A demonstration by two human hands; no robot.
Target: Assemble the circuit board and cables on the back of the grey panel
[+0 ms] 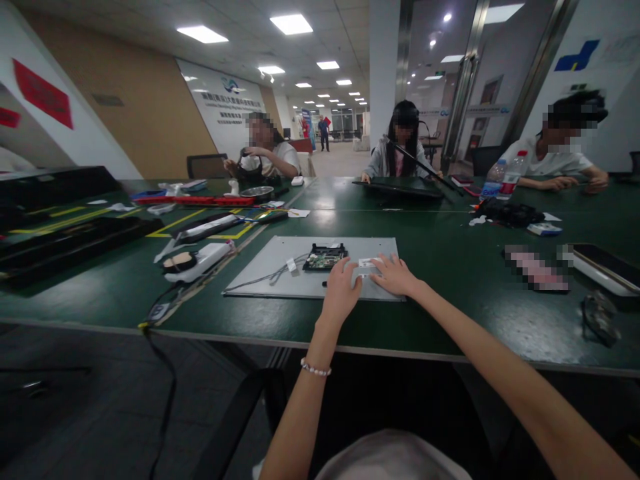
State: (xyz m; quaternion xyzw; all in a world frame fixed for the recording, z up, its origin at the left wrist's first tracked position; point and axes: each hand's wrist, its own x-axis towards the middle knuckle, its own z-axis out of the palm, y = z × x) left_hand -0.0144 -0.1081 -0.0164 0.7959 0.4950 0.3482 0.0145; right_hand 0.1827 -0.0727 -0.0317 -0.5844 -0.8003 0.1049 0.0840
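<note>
A grey flat panel (260,257) lies on the table in front of me. On it sits a circuit board in a black frame (325,257), with thin grey cables (283,272) running off to the left. My left hand (342,287) is over the panel beside the board's right corner, fingers apart and slightly bent. My right hand (395,275) rests on the panel's right side with its fingers spread. Between the two hands is a white label (369,263), partly covered by fingertips. A small dark piece by my left wrist is too small to name.
A white power strip (213,259) and its cord lie to the left, near long black parts (75,243). Two bottles (510,179), a phone (605,263) and glasses (600,319) are on the right. Across the table, a person handles a black panel (400,189); others sit nearby.
</note>
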